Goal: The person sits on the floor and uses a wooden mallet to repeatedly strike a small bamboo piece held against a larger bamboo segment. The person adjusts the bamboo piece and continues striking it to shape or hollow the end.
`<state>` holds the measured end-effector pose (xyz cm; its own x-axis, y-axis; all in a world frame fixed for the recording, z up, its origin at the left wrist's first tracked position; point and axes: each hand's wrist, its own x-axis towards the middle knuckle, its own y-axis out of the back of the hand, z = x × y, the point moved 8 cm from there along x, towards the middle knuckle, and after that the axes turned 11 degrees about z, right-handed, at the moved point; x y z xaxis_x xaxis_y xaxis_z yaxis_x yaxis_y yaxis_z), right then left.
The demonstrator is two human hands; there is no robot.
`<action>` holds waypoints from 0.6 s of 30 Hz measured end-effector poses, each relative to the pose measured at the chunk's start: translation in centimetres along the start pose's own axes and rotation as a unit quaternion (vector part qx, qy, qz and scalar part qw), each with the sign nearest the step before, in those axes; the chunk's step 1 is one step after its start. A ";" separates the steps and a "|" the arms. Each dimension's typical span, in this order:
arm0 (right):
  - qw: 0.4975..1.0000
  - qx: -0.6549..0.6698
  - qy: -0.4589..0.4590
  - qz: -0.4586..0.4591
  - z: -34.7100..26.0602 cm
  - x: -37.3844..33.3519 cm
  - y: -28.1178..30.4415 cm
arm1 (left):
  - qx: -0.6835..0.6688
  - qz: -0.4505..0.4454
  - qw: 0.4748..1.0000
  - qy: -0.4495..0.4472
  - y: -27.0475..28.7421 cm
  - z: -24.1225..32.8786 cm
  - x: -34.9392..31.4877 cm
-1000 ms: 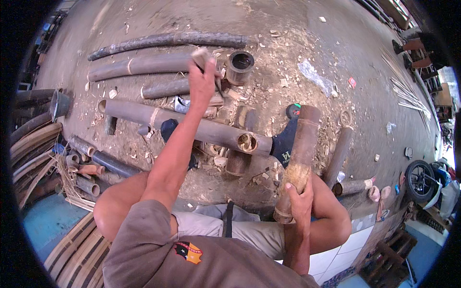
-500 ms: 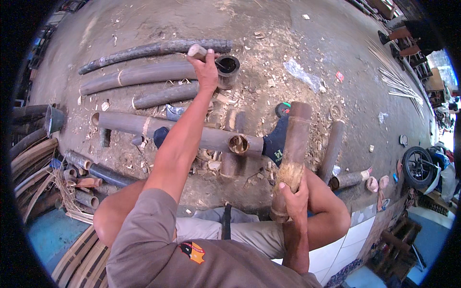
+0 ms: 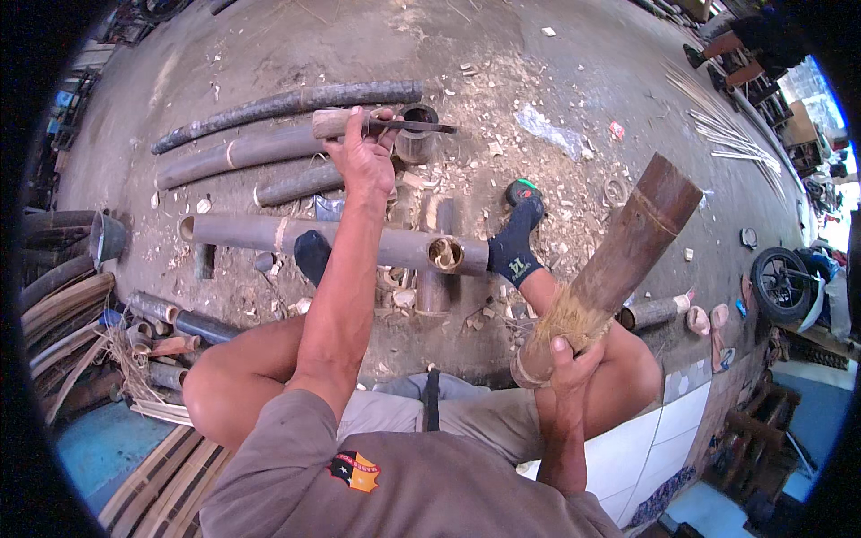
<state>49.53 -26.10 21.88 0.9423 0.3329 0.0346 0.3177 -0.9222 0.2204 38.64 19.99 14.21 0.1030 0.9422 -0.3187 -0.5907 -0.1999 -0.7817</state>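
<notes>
My left hand (image 3: 363, 161) is closed around a chisel-like tool (image 3: 334, 124) with a thick wooden handle and a narrow dark blade. The blade points right, level across the mouth of a short upright bamboo tube (image 3: 417, 146). My right hand (image 3: 574, 363) grips the lower end of a thick bamboo section (image 3: 632, 242), which leans up and to the right over my right thigh. A pale, frayed, scraped band shows just above my thumb. Between my legs and feet lies a long bamboo pole (image 3: 381, 244) with a round hole cut in its side.
More bamboo poles (image 3: 278, 148) lie beyond, at the left. Wood chips and a plastic sheet (image 3: 549, 134) litter the floor. A tape measure (image 3: 522, 191) is by my right foot. Split bamboo (image 3: 67, 309) is stacked at left; a wheel (image 3: 778, 285) stands at right.
The tool's blade has come out of the upright tube's mouth, and the tool has swung level as my left hand shifted left. The bamboo in my right hand has tilted to the right.
</notes>
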 end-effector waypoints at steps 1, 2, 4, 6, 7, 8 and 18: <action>1.000 -0.001 -0.015 0.005 -0.8 -0.4 0.0 | 0.002 0.003 1.000 -0.002 0.0 0.0 -0.6; 0.999 -0.003 -0.030 0.010 -1.5 -0.8 0.1 | 0.003 0.006 1.000 -0.003 -0.2 0.1 -1.5; 0.999 -0.007 -0.038 0.017 -1.8 -1.3 0.2 | 0.035 0.014 0.998 -0.044 -0.7 0.7 -3.3; 0.999 -0.023 -0.030 0.019 -1.4 -2.2 0.9 | 0.107 0.020 0.989 -0.101 -1.0 1.1 -5.9; 0.999 -0.015 -0.022 0.038 -0.5 -2.9 1.7 | 0.166 -0.017 0.980 -0.113 -0.8 0.2 -6.6; 0.998 -0.008 -0.012 0.059 0.7 -3.7 2.6 | 0.223 -0.041 0.961 -0.156 -1.9 -0.4 -9.3; 0.989 0.116 -0.084 0.041 -1.8 -4.5 1.2 | 0.511 -0.382 0.735 -0.227 1.3 -11.3 -25.8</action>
<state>45.49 -28.34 23.70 0.9636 0.2364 -0.1245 0.2375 -0.9714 -0.0064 44.26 -7.59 15.30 0.5767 0.7136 0.3976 -0.8163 0.5223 0.2467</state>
